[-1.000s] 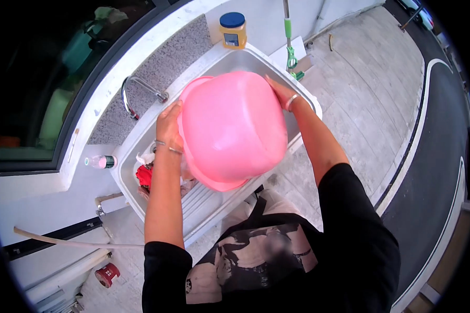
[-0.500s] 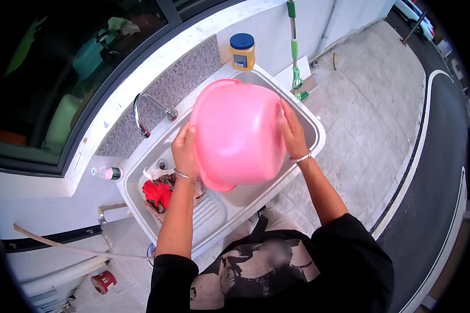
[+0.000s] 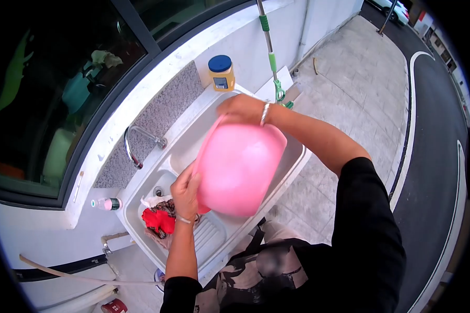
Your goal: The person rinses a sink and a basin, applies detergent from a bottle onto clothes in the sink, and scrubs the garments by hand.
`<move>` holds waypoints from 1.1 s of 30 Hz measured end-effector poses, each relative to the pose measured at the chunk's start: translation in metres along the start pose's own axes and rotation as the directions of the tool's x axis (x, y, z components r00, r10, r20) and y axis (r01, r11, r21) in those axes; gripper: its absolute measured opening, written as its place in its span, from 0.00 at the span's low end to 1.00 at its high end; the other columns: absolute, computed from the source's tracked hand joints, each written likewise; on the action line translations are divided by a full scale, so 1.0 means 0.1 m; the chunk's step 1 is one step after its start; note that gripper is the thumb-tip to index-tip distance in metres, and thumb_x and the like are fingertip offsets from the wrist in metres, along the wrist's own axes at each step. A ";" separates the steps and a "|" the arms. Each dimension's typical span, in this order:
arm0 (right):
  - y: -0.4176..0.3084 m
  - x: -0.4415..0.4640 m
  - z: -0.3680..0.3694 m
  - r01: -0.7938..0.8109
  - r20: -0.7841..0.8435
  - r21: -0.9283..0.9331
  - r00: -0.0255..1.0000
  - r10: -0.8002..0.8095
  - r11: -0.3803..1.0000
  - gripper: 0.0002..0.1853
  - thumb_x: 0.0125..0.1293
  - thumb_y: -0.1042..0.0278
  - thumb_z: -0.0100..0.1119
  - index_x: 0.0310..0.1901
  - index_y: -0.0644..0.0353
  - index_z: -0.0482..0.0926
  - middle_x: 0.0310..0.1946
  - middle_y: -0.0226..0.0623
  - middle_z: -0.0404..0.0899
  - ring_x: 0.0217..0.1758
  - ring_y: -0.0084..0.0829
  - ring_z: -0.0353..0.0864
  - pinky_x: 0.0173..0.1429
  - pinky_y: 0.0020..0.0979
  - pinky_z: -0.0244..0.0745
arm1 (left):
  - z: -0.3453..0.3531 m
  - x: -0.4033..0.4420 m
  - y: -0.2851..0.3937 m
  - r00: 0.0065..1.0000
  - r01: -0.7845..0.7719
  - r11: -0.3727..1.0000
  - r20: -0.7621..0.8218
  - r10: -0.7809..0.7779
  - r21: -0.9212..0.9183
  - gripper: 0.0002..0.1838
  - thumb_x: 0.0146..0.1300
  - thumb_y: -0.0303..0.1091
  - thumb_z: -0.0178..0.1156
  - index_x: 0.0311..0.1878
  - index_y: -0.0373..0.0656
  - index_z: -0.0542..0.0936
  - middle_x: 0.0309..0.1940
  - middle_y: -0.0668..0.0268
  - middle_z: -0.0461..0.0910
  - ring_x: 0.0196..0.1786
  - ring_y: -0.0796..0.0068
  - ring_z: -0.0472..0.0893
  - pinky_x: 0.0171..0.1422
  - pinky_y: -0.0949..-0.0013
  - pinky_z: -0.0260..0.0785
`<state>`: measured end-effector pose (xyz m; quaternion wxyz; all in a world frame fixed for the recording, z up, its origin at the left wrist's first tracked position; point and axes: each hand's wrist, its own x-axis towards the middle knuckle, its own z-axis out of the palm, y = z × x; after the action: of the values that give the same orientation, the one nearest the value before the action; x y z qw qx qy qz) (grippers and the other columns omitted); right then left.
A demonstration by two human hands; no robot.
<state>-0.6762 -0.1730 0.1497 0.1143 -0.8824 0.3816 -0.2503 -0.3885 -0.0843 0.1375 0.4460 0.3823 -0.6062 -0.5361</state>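
A pink plastic basin (image 3: 240, 169) is held tilted on its side above the sink, its outer wall facing me and its rim to the left. My left hand (image 3: 185, 190) grips the rim at the lower left, thumb on the outside. At the upper end of the rim is my right hand (image 3: 240, 108), closed over the edge; its fingers are blurred and partly hidden. Under the basin stands the white double sink (image 3: 185, 138). A red cloth (image 3: 161, 221) lies bunched with other fabric in its left bowl, near my left wrist.
A curved faucet (image 3: 133, 148) stands at the sink's back edge. Behind the right bowl is a blue-lidded tub (image 3: 221, 73). A small bottle (image 3: 106, 204) sits at the left corner. A green-handled mop (image 3: 273, 62) leans by the wall. A hose (image 3: 83, 275) runs at lower left.
My right hand has moved from the basin's right side to its upper rim. The basin has turned and sits lower in view. My left hand keeps hold of the rim; the view has shifted.
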 end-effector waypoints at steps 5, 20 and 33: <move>0.27 -0.13 0.05 -0.256 -0.015 0.281 0.962 0.271 0.925 0.14 0.67 0.57 0.53 0.33 0.62 0.75 0.28 0.41 0.76 0.35 0.43 0.79 0.44 0.39 0.74 | -0.28 0.00 -0.19 0.997 0.081 0.973 0.038 -0.074 -0.217 0.17 0.65 0.30 0.57 0.55 0.33 0.72 0.44 0.65 0.80 0.45 0.80 0.78 0.51 0.76 0.70; 0.35 -0.04 -0.10 -0.184 -0.177 0.437 0.942 0.285 0.880 0.14 0.66 0.59 0.55 0.31 0.63 0.75 0.25 0.42 0.75 0.31 0.31 0.76 0.39 0.33 0.71 | -0.37 0.11 -0.10 0.989 0.078 0.994 -0.118 -0.087 -0.076 0.10 0.65 0.33 0.60 0.38 0.33 0.81 0.30 0.74 0.77 0.32 0.86 0.71 0.37 0.78 0.65; -0.53 0.36 -0.05 0.109 0.019 -0.180 0.994 -0.107 0.978 0.15 0.58 0.54 0.60 0.29 0.60 0.74 0.23 0.42 0.77 0.28 0.45 0.79 0.33 0.40 0.73 | -0.14 0.53 0.25 0.897 0.258 0.953 0.327 -0.298 0.159 0.17 0.62 0.32 0.62 0.53 0.35 0.75 0.41 0.69 0.79 0.42 0.81 0.77 0.48 0.77 0.69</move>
<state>-0.6250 -0.1636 0.1871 0.0219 -0.9096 0.3539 -0.2166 -0.3913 -0.1355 0.1695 0.2287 0.3886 -0.6434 -0.6186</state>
